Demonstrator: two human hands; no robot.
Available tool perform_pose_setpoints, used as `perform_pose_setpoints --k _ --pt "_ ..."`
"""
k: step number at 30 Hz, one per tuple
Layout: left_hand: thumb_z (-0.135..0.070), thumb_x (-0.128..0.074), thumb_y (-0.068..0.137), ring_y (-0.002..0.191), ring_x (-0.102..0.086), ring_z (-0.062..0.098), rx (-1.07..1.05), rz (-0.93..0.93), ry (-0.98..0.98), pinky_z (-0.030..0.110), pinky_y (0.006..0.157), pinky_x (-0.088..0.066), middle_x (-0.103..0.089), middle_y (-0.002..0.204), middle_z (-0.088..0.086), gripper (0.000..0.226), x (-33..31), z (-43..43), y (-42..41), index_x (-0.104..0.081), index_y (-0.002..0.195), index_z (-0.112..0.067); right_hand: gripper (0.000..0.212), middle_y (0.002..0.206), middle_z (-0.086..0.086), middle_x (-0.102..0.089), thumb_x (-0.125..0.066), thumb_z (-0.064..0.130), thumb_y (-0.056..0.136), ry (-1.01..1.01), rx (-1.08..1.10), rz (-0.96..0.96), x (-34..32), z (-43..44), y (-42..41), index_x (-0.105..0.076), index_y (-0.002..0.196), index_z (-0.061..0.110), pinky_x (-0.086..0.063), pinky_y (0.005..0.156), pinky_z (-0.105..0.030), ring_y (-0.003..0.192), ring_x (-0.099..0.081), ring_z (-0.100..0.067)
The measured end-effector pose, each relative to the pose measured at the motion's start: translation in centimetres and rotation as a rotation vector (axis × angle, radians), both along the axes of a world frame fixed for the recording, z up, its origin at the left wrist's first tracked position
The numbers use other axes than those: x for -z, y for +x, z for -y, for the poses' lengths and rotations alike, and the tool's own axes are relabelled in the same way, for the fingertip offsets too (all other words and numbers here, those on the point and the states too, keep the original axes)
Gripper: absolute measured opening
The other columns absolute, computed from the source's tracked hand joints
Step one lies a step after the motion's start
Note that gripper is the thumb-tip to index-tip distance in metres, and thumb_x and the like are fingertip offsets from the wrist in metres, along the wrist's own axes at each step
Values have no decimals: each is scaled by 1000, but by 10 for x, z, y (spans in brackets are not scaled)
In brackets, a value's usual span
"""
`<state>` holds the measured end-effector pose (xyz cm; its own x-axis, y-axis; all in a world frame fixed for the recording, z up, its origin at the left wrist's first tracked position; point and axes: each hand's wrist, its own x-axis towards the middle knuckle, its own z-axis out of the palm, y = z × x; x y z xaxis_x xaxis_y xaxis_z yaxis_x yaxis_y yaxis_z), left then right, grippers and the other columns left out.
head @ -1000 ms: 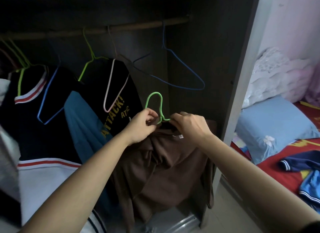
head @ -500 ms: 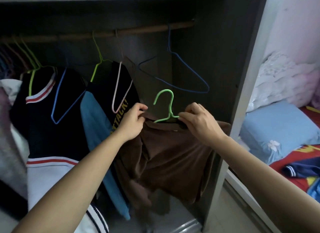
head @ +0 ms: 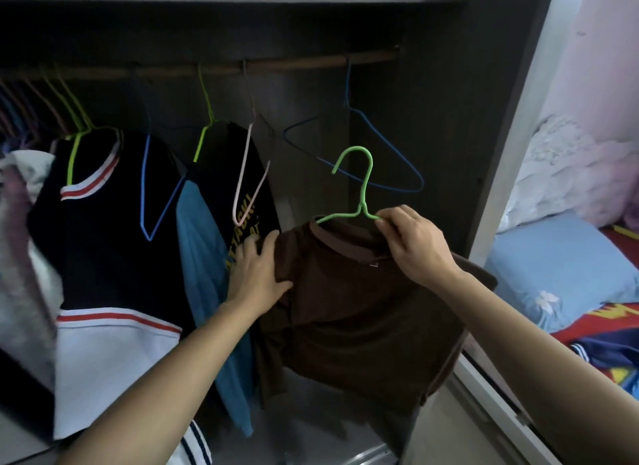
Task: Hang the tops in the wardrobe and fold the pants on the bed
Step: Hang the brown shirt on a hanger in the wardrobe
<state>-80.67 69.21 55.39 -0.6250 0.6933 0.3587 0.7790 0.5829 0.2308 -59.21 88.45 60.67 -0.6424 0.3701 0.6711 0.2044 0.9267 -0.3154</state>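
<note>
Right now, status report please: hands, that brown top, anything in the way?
Right hand pinches green hanger by the collar. Left hand flat against brown top. Top on hanger, hook not yet on rail. Empty blue hanger hangs just behind.

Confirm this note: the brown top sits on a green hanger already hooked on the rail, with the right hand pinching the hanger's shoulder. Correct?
Not quite. The head view shows the hanger with its hook free in the air, below the rail, not hooked on it. The rest holds: the brown top sits on it, and the right hand pinches its shoulder.
</note>
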Motion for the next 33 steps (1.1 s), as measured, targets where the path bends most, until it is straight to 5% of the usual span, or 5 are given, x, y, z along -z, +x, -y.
perform_pose_setpoints --k 5,14,24,29,33 --pt "-1 -54 89 83 -61 29 69 67 110 37 65 -50 -60 91 11 17 5 0 -18 -59 103 -9 24 107 10 -60 -45 34 103 17 5 34 0 0 6 -58 122 27 -50 70 -35 92 -62 -13" --pt "8 -48 79 86 -65 36 -13 -10 73 39 74 -52 -67 91 16 33 -8 16 -51 -71 94 -9 28 108 -3 -59 -32 35 102 120 28 736 28 -31 24 -48 124 39 -53 82 -45 103 -63 -31" --pt "-15 -53 93 95 -57 19 66 465 -254 29 82 -48 -61 104 6 7 11 20 -63 -58 97 -17 31 94 7 -52 -38 40 104 31 -43 186 -18 -2 5 -62 118 27 -50 72 -39 85 -57 -16" --pt "-26 -69 83 140 -28 25 227 397 -50 38 114 -27 -29 152 5 88 -5 10 -41 -17 154 -23 29 96 10 -52 -40 39 104 -22 -14 257 -21 3 -2 -62 119 29 -51 75 -43 85 -57 -16" --pt "-29 -65 92 118 -54 16 534 202 210 35 101 -45 -58 125 -2 44 -22 -5 -19 -57 135 -20 30 96 11 -53 -39 40 104 38 18 277 -23 18 -8 -62 120 30 -50 70 -38 85 -59 -15"
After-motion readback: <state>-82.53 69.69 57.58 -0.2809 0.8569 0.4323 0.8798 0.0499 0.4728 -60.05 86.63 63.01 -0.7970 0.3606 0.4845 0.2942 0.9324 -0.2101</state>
